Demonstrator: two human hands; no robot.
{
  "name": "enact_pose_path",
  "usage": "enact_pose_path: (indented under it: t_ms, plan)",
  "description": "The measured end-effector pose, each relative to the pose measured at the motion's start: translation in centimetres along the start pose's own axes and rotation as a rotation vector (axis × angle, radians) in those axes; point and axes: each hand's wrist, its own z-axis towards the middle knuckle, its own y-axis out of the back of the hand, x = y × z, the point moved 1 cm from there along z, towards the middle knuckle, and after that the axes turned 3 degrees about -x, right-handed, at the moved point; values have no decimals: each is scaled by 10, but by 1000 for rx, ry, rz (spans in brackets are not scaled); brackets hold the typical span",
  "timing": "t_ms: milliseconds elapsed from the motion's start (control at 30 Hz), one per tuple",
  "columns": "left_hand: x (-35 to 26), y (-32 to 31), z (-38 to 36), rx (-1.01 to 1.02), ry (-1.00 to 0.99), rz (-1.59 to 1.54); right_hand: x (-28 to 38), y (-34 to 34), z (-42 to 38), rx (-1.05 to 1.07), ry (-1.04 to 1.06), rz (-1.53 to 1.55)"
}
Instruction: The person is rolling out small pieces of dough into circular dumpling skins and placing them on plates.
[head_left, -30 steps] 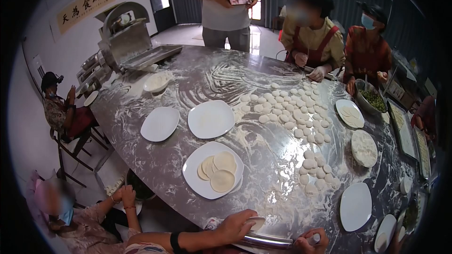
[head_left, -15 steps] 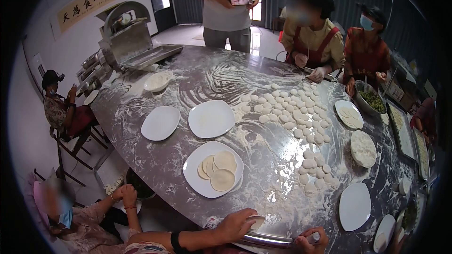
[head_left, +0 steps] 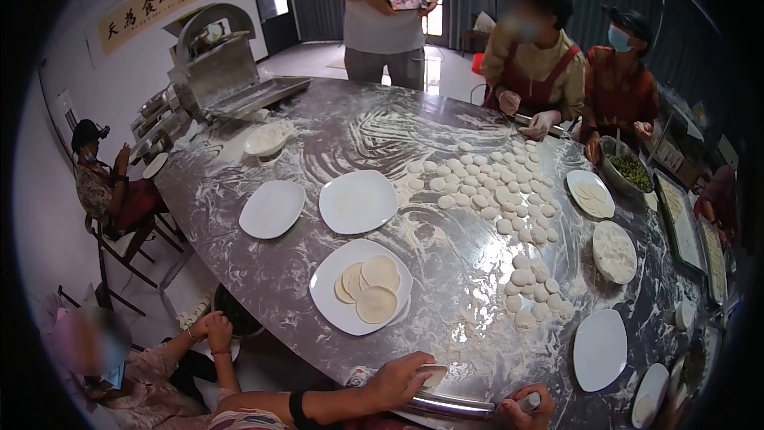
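At the near edge of the table, my left hand (head_left: pixel 395 382) pinches the edge of a round dough wrapper (head_left: pixel 434 375). My right hand (head_left: pixel 532 409) is wrapped round the handle of a metal rolling pin (head_left: pixel 452 405). The pin's roller lies between my hands, just below the wrapper. Beyond my left hand a white plate (head_left: pixel 325 280) holds several round wrappers (head_left: pixel 376 304), overlapping one another. Small flattened dough pieces (head_left: pixel 525 318) lie in a group beyond my right hand, and a larger group (head_left: pixel 477 179) spreads farther back.
The floury metal table (head_left: pixel 263 271) also bears white plates (head_left: pixel 358 202), a bowl of flour (head_left: pixel 614 252) and a bowl of green filling (head_left: pixel 625 167). A dough machine (head_left: pixel 215 72) stands far left. Co-workers stand across the table; one person sits at the near left.
The co-worker in the yellow top across the table has shifted slightly right. My hands, the wrapper and the rolling pin are almost where they were.
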Motion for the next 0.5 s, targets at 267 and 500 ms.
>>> enact_pose_path:
  t_ms: [267,500]
  plan:
    - [-2,1,2,4,-2,-12,1,1,1,14,-47,8]
    - [-2,1,4,23,56,-4,-1,0,2,36,-81,83]
